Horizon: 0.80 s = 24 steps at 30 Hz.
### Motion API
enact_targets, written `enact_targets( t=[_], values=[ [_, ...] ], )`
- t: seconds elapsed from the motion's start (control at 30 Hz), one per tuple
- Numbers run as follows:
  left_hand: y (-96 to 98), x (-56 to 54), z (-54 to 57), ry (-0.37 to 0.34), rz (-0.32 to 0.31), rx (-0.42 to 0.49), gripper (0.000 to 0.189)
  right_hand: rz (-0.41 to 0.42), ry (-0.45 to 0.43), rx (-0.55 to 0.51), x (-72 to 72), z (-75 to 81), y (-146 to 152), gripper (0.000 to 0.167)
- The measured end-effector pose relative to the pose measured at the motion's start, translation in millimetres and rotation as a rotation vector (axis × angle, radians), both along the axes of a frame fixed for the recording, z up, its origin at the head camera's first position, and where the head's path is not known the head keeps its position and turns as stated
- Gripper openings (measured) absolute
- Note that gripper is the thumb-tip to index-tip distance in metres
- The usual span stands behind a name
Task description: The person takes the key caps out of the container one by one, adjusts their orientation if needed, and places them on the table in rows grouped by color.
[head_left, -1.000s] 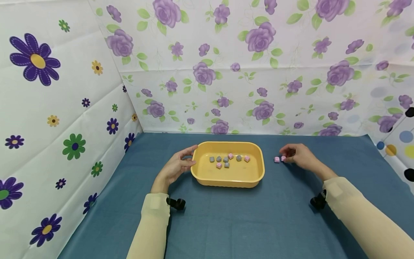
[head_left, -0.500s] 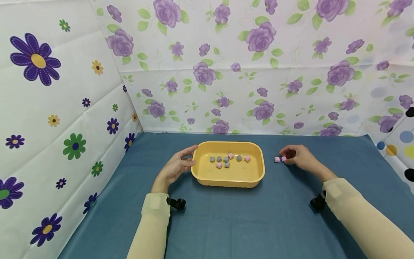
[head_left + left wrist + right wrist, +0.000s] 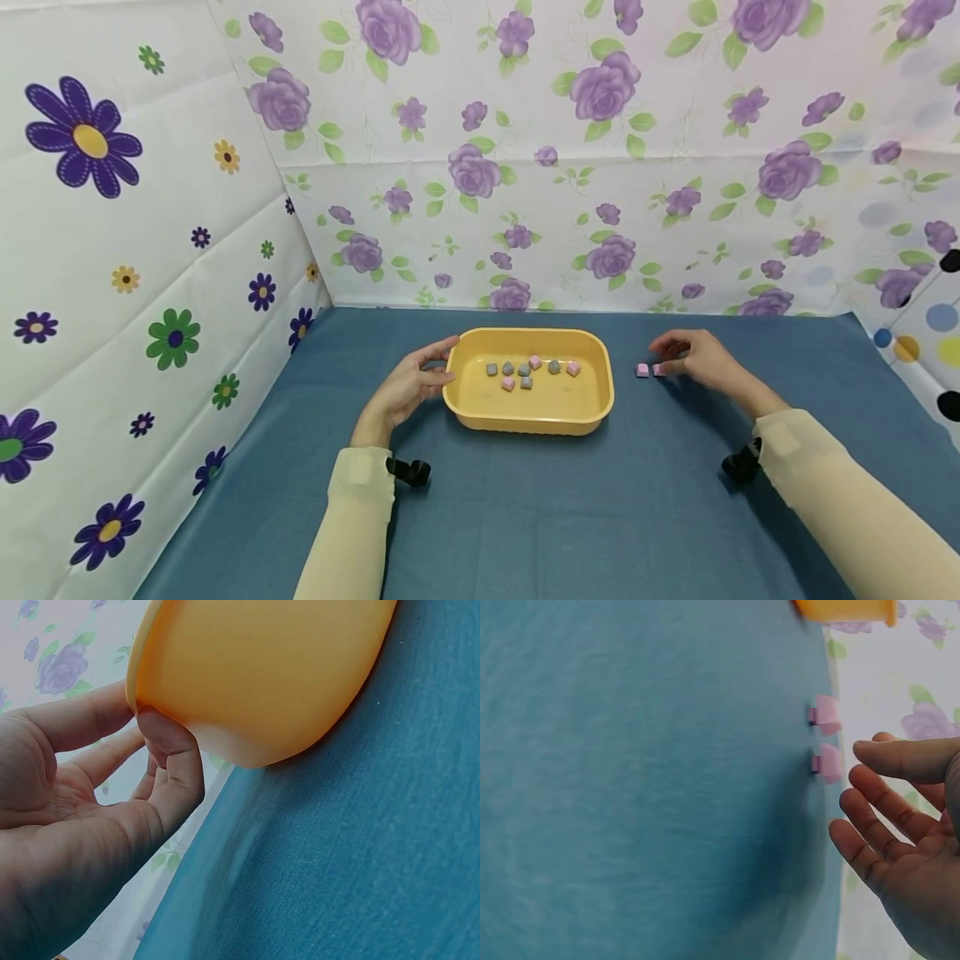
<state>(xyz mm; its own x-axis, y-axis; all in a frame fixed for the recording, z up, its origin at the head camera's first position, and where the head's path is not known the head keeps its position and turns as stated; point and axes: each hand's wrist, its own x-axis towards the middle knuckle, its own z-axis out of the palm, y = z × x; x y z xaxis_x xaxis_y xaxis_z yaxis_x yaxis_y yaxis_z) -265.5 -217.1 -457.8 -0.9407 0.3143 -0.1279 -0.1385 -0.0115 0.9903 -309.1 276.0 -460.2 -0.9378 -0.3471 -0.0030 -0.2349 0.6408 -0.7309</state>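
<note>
My left hand (image 3: 397,390) is at the left end of the yellow tray (image 3: 525,424), clamped on its rim, with the thumb pressed to the outer wall just below the lip. The tray sits on the blue-covered desk (image 3: 525,508). My right hand (image 3: 701,360) is out past the tray's right end, thumb and fingers apart, and in the right wrist view there is a small gap between them and the cubes, so I take it to hold nothing. Two small cubes lie on the desk to the right of the tray: the inner pink cube (image 3: 642,370), on the tray side, and the outer pink cube (image 3: 830,763) just beside it, nearest my thumb tip. Inside the tray, towards its far side, lie five grey cubes (image 3: 491,369) and three pink cubes (image 3: 573,368), loosely scattered. I judge the step in hand to be handling the outer cube beside the tray, though whether this is a pick-up or a release I cannot tell. The next move seems to call for a careful fingertip: either a light pinch on that cube or a clean withdrawal, without nudging its neighbour, and a steady tray under my left.
</note>
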Motion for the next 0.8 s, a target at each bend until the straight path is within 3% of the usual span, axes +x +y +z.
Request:
enact_targets(
  t=[0.3,0.8],
  values=[
    [-0.7,-0.7,0.4,-0.001,0.0,0.004,0.066,-0.013,0.06,-0.044,4.5,26.1,-7,0.029],
    [0.4,1.8,1.9,0.002,0.003,-0.007,0.065,-0.01,0.081,-0.06,4.0,43.2,-27,0.024]
  ],
)
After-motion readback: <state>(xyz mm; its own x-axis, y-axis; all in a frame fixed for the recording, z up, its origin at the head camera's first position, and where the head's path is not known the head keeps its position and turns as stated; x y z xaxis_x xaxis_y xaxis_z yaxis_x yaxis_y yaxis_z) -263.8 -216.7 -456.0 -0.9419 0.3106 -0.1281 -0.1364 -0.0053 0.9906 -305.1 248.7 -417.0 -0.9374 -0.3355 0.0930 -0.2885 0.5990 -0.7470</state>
